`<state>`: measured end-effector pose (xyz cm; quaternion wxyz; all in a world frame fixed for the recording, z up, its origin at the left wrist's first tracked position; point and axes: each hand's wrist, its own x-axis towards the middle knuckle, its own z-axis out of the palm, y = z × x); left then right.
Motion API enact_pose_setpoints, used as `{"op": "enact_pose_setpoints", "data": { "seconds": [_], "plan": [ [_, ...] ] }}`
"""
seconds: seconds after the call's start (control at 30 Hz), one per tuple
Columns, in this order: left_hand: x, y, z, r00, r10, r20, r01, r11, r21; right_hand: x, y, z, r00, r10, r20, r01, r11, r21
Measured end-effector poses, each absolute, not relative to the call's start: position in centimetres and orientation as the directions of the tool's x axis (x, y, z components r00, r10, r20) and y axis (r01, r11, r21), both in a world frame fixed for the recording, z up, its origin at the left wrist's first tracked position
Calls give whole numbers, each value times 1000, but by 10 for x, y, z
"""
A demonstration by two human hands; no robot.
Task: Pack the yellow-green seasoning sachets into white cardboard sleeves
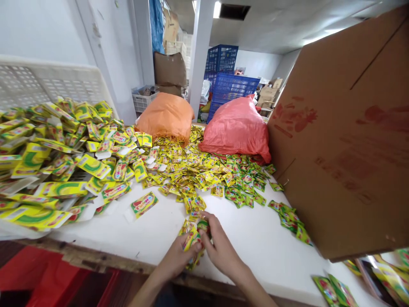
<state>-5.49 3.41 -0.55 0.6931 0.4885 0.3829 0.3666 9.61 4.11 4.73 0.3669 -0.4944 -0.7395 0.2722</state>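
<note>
Near the table's front edge, my left hand (179,256) is closed around a yellow-and-red printed pack (191,239); whether it is a small carton or a clutch of sachets is hard to make out. Close against it, my right hand (220,244) has its thumb and fingers curled over a green sachet (203,225). Just beyond my fingers, a loose trail of yellow sachets (194,204) leads back to a wide pile of yellow sachets (179,166). Green sachets (244,187) lie on that pile's right side. One flat yellow carton (144,204) rests on the white table (128,236), left of my hands.
A white crate (73,79) on the left spills over with small yellow cartons (92,166). An orange sack (168,115) and a red sack (238,125) stand behind the pile. A large cardboard box (338,170) blocks the right side. Blue crates (234,89) are stacked farther back.
</note>
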Motion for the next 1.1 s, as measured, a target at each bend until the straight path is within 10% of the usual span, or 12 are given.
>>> {"op": "enact_pose_setpoints", "data": {
  "seconds": [0.37, 0.7, 1.1],
  "plan": [
    [-57, 37, -10, 450, 893, -19, -45, 44, 998, 98, 34, 28, -260, 936, 236, 627, 350, -696],
    [-61, 18, -1, 247, 969, 1, -208, 52, 977, 93, 18, -9, -3, 991, 131, 151, 130, -980],
    [-77, 35, 0, 227, 973, 36, -51, -25, 998, 82, 34, 4, -87, 963, 257, 274, 271, -923]
  ]
}}
